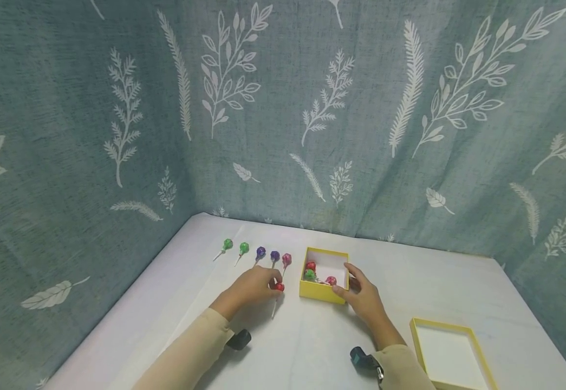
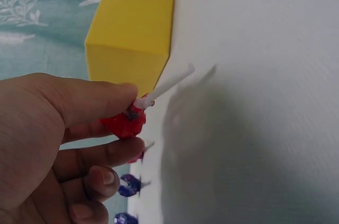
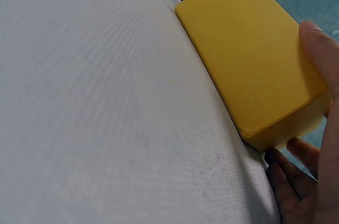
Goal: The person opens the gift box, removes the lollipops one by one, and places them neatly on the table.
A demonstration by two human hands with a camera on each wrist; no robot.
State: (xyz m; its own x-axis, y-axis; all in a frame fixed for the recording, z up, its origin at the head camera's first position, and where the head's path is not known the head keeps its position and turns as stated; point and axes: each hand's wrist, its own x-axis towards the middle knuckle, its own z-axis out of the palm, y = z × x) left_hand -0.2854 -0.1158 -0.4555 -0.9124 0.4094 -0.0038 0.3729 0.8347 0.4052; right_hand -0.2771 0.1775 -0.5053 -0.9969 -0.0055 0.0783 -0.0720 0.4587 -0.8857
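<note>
Between thumb and fingertips, my left hand (image 1: 255,285) pinches a red lollipop (image 2: 127,123), its white stick (image 2: 168,86) pointing away from the fingers. This hand is just left of an open yellow box (image 1: 319,292). Inside the box lie a red lollipop (image 1: 310,266), a green lollipop (image 1: 310,274) and a pink lollipop (image 1: 331,280). At the box's near right corner, my right hand (image 1: 364,297) grips it, thumb on the near wall and fingers along the right side. In the right wrist view the box (image 3: 249,54) stands on the white tabletop.
A row beyond my left hand holds two green lollipops (image 1: 227,244), two purple lollipops (image 1: 260,252) and a pink lollipop (image 1: 286,259). A yellow-rimmed box lid (image 1: 418,346) lies at the near right. A patterned teal curtain (image 1: 283,135) hangs behind the white table (image 1: 429,276).
</note>
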